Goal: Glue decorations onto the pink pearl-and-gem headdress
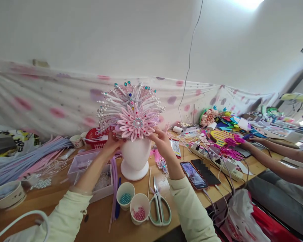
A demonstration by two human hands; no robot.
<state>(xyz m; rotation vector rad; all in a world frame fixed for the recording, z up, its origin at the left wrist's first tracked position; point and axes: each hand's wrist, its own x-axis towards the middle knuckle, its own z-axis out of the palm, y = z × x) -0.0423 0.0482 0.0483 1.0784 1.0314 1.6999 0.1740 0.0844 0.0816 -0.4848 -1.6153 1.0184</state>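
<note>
A beaded headdress (133,114) with a big pink flower in front and white pearl-tipped sprays fanning out behind sits on a white foam mannequin head (136,153). My left hand (112,143) grips its lower left edge, the fingertips partly hidden behind the petals. At the lower right edge, my right hand (162,139) pinches the headdress between thumb and fingers. Scissors (160,205) with pale green handles lie in front of the foam head. Beside them stand a paper cup of teal beads (125,195) and a paper cup of pink beads (139,209).
A clear compartment box (103,193) of beads lies behind my left forearm, near a red basket (96,137). Pipe cleaners (32,159) heap at left. Phones (194,174), a power strip (218,163) and cables lie right. Farther right, a co-worker's hands (247,143) hold magenta craft material.
</note>
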